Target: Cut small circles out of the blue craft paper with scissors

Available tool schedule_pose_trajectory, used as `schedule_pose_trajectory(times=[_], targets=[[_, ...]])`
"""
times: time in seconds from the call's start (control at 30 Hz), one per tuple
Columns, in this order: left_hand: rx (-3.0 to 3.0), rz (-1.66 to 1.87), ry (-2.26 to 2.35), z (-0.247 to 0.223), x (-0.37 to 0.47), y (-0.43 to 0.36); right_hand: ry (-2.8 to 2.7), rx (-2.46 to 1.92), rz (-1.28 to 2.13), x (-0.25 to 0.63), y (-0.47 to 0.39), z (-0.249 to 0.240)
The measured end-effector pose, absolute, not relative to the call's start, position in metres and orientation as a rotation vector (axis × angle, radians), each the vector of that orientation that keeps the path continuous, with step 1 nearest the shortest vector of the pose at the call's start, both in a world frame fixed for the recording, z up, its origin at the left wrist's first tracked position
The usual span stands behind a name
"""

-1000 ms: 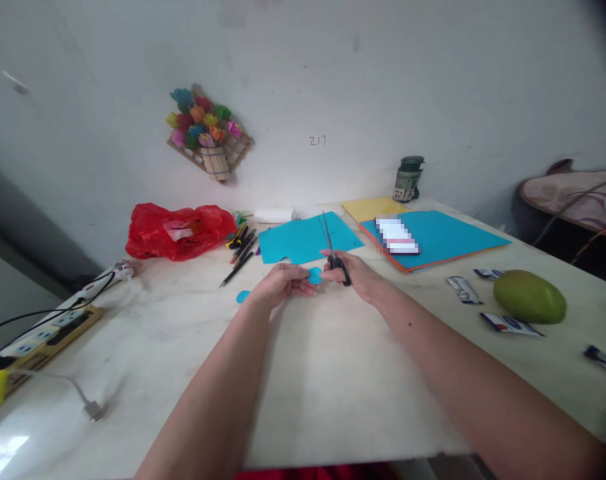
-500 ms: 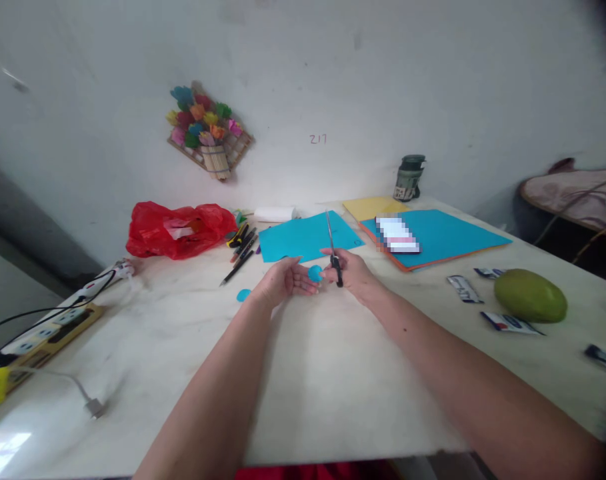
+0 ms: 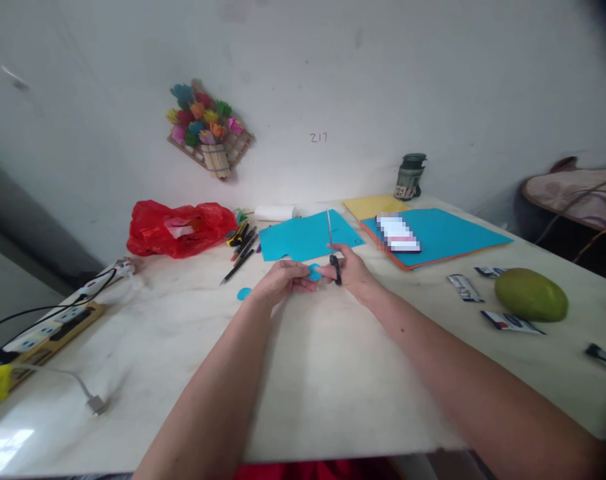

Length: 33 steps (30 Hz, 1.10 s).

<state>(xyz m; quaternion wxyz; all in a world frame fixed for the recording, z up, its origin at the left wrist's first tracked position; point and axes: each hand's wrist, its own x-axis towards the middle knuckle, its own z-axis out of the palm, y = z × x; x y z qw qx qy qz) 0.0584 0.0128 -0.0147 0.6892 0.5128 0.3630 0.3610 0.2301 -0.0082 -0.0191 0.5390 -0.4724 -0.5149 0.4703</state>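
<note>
Between my two hands is a small round blue paper piece (image 3: 314,272). My left hand (image 3: 284,278) pinches its left side with thumb and fingers. My right hand (image 3: 351,270) has a pair of scissors (image 3: 335,269) hooked on it by the black handles, blades pointing up and away; its thumb touches the right side of the paper piece. Another blue paper circle (image 3: 243,293) lies on the table to the left of my left wrist. Just beyond my hands is a blue paper sheet (image 3: 307,235) with a cut notch in its near edge.
A red plastic bag (image 3: 177,230), pens (image 3: 237,268) and a power strip (image 3: 47,330) are on the left. Rightward are stacked coloured sheets (image 3: 453,230), a phone (image 3: 399,233), small packets (image 3: 511,323) and a green fruit (image 3: 531,295). A dark jar (image 3: 410,177) stands by the wall.
My left fingers, spread behind the paper piece before, have closed onto it with the thumb. My right hand has shifted slightly, its thumb now against the piece.
</note>
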Motion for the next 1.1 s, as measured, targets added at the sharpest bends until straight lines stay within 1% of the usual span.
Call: schedule_pose_trajectory(times=[0.27, 0.43, 0.53, 0.77, 0.93, 1.1], targets=[[1.171, 0.81, 0.814, -0.017, 0.054, 0.017, -1.229, -1.132, 1.147, 0.241, -0.003, -0.02], [1.158, 0.815, 0.832, -0.016, 0.055, 0.016, -1.259, -1.294, 1.139, 0.246, -0.001, -0.02], [1.153, 0.812, 0.835, -0.015, 0.055, 0.016, -1.271, -1.321, 1.17, 0.247, -0.001, -0.019], [1.154, 0.805, 0.844, -0.017, 0.056, 0.017, -1.27, -1.258, 1.22, 0.25, -0.001, -0.02], [1.159, 0.801, 0.83, -0.019, 0.056, 0.018, -1.214, -1.239, 1.195, 0.252, 0.002, -0.022], [1.163, 0.785, 0.855, -0.018, 0.056, 0.017, -1.214, -1.133, 1.239, 0.248, 0.0, -0.02]])
